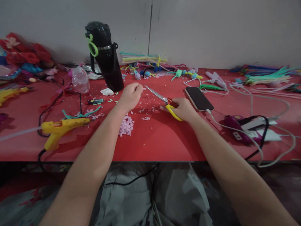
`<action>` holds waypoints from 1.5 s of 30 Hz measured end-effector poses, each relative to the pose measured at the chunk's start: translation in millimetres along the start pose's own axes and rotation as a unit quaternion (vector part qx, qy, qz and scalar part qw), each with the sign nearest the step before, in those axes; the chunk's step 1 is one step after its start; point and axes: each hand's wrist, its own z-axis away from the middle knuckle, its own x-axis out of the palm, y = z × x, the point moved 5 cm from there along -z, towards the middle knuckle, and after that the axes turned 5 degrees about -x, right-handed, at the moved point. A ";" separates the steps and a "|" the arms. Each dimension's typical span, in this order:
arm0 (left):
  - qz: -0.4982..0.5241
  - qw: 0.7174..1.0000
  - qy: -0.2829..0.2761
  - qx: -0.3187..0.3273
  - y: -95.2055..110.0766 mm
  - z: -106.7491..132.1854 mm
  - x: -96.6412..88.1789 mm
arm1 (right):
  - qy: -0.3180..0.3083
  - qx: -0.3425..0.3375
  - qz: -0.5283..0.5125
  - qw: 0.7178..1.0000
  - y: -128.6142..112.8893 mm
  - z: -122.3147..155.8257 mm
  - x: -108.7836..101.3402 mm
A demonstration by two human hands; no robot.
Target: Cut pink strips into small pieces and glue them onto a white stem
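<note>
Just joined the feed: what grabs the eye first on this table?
At the centre of the red table, the right hand grips yellow-handled scissors, blades pointing at the pinched left hand. A pile of pink bits lies just below that hand. A tall black bottle stands behind it, and a yellow glue gun lies at the near left.

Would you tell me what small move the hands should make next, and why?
Probably open the scissors in the right hand and ease the tip to the left hand: its pinched fingers sit beside the blade tip, with cut pink bits below.
</note>
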 end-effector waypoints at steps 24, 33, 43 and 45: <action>-0.030 0.999 0.013 0.039 -3.7 -3.7 -1.7 | -0.001 -0.008 -0.013 1.000 -3.9 2.4 -0.6; -0.038 0.999 0.016 0.030 -4.5 -4.4 -2.8 | -0.005 -0.006 -0.011 1.000 0.2 1.2 0.7; -0.029 0.999 0.006 0.028 -6.2 -5.4 -0.3 | 0.000 -0.013 0.000 1.000 -3.1 1.3 -0.7; -0.025 0.999 0.002 0.026 -7.4 -5.7 0.1 | 0.005 -0.016 0.004 1.000 -3.4 0.9 -0.8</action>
